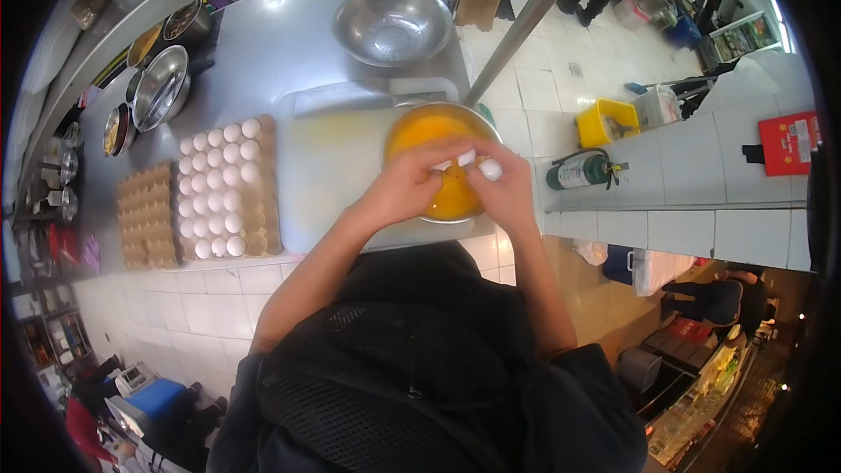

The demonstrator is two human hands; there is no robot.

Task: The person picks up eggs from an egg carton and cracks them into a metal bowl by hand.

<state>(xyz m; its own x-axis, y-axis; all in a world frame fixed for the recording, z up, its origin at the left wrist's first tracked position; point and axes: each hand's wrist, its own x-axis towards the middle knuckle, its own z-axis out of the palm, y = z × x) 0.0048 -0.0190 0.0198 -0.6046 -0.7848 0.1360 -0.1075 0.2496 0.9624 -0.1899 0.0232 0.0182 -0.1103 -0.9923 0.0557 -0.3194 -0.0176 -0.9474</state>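
A metal bowl (497, 129) full of orange-yellow beaten-looking egg stands on a white cutting board (320, 166). Just above it, my left hand (407, 182) and my right hand (508, 197) are close together, their fingers curled. White eggshell (465, 158) shows between the fingertips of my left hand. In my right hand sits a rounded white piece of eggshell (491, 170); whether it is half a shell or more is partly hidden by the fingers. To the left, several white eggs (215, 180) rest in a cardboard egg tray (260, 210) that has vacant cups along its right and lower side.
An egg tray without eggs (147, 217) lies at the far left. A large steel bowl (392, 26) stands at the back of the steel table (272, 44), with smaller bowls (161, 88) at back left. A table leg (517, 35) rises beyond the board. A fire extinguisher (580, 172) is at right.
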